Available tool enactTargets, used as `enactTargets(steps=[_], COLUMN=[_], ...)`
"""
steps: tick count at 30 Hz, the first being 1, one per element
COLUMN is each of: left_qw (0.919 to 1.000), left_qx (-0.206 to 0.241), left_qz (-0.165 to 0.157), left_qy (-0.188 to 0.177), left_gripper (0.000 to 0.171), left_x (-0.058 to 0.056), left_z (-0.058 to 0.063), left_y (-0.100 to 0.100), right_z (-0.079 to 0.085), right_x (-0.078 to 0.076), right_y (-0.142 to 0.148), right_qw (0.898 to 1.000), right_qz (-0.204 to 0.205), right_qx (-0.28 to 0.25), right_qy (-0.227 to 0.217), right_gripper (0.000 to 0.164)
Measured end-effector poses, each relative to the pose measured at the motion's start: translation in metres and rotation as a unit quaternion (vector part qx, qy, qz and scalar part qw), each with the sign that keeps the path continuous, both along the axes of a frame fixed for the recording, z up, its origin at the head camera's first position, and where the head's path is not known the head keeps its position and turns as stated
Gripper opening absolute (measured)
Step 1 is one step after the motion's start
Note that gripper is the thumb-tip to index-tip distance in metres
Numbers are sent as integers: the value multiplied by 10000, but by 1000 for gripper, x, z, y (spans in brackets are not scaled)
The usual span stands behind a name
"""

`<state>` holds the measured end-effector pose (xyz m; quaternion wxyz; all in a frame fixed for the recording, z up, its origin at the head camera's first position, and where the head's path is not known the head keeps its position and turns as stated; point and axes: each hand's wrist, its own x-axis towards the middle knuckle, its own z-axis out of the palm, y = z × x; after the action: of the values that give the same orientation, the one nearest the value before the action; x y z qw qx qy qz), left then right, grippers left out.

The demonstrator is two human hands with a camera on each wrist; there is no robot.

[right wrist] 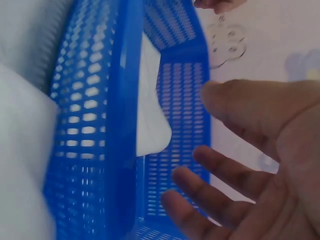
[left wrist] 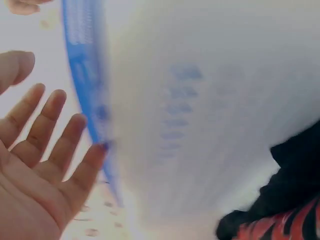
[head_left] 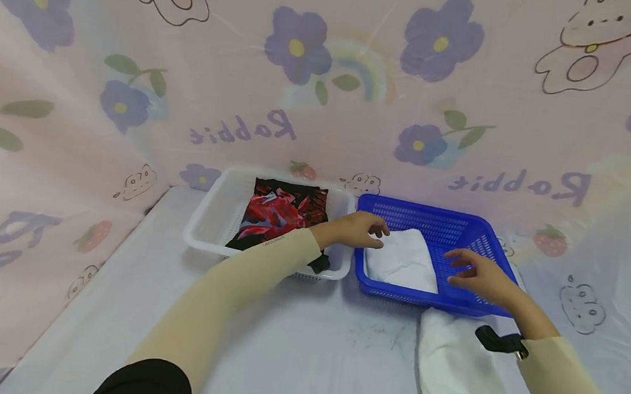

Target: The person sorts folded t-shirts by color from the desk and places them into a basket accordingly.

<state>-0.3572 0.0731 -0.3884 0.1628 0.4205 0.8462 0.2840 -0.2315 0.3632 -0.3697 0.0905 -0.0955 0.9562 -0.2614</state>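
Note:
A folded white cloth (head_left: pixel 402 260) lies in the left half of the blue basket (head_left: pixel 464 220). My left hand (head_left: pixel 351 229) hovers over that basket's left rim, beside the cloth, its fingers relaxed and holding nothing. Over the right side of the basket is my right hand (head_left: pixel 481 276), fingers spread and apart from the cloth. In the right wrist view the right hand (right wrist: pixel 250 170) shows loose fingers near the basket wall (right wrist: pixel 122 120). Left of the blue basket, a white basket (head_left: pixel 208 215) holds folded black and red fabric (head_left: pixel 282 210).
More white cloth (head_left: pixel 461 369) lies on the table in front of the blue basket, under the right forearm. A patterned curtain (head_left: pixel 328 122) hangs right behind both baskets. The white-covered table (head_left: pixel 300 354) extends toward me.

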Motion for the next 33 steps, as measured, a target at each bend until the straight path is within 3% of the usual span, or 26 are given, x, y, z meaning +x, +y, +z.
enactTargets(steps=[5, 9, 13, 16, 19, 24, 29, 33], left_qw=[9978, 9967, 9964, 9964, 9978, 9957, 9844, 9746], left_qx=[502, 547, 434, 293, 91, -157, -26, 134], left_qz=[-90, -329, -670, -762, -510, 320, 989, 1168], left_qy=[-415, -492, -296, -236, -409, -852, -1453, -1906], left_gripper=[27, 26, 26, 27, 29, 35, 44, 49], left_x=[32, 70, 109, 134, 156, 183, 202, 213], left_z=[13, 16, 10, -4, -23, -54, -79, -92], left_y=[0, 6, 16, 26, 37, 57, 72, 78], right_z=[5, 2, -5, -17, -31, -56, -74, -86], right_x=[40, 71, 97, 109, 116, 123, 124, 124], right_y=[8, 15, 24, 32, 42, 58, 68, 70], right_qw=[9987, 9978, 9994, 9996, 9967, 9936, 9902, 9807], right_qz=[5, -18, -81, -189, -294, -454, -628, -925], right_qx=[109, 36, 15, 75, 111, 453, 608, 688], right_qy=[504, 656, 343, -196, -742, -930, -1093, -1579], right_gripper=[46, 41, 40, 44, 51, 60, 65, 76])
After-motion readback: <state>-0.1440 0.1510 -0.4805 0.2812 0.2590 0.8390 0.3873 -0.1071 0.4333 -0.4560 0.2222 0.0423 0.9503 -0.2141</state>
